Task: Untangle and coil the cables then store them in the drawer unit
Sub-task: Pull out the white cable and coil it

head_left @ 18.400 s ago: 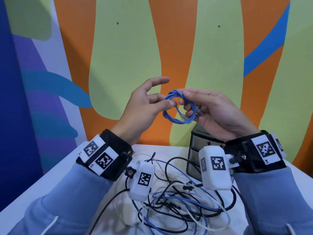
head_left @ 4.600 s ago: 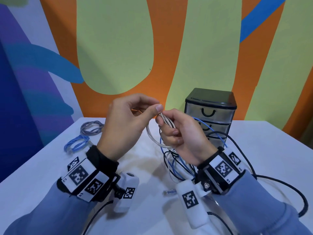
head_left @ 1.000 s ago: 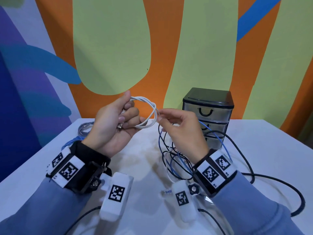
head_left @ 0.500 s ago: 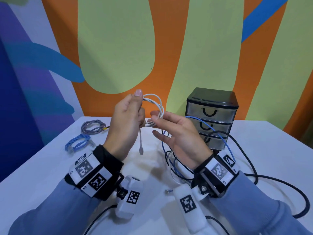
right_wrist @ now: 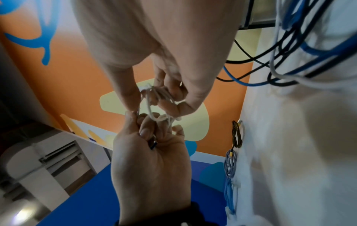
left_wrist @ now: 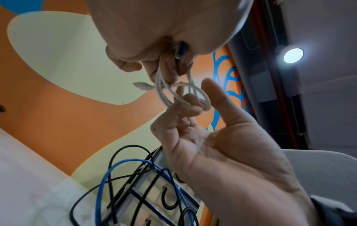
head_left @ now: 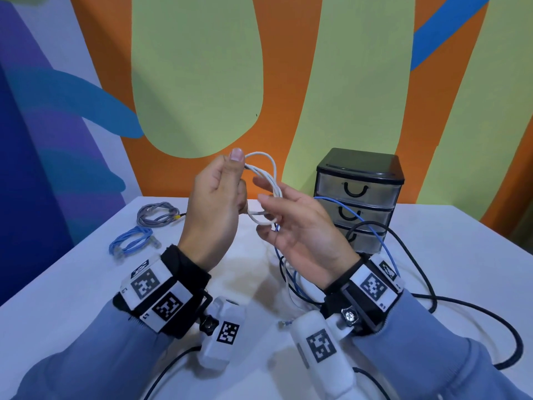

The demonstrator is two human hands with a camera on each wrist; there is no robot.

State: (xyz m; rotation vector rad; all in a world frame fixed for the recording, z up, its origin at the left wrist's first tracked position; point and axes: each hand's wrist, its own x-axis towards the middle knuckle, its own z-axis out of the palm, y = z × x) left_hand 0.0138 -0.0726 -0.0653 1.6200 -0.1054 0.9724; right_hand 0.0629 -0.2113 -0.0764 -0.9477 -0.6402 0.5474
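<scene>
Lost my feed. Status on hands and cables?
Left hand gripping white cable coil, right hand pinching it. Drawers shut; blue cable and black cable draped across them.

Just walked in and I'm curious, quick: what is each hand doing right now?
Left hand: fingers closed round the thin white coiled cable, holding it up.
Right hand: fingers curled on the lower part of the same coil.

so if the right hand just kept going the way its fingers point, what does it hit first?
The right hand points up and left, and its fingers are already at the white cable coil. Just beyond is the left hand gripping that coil.
</scene>
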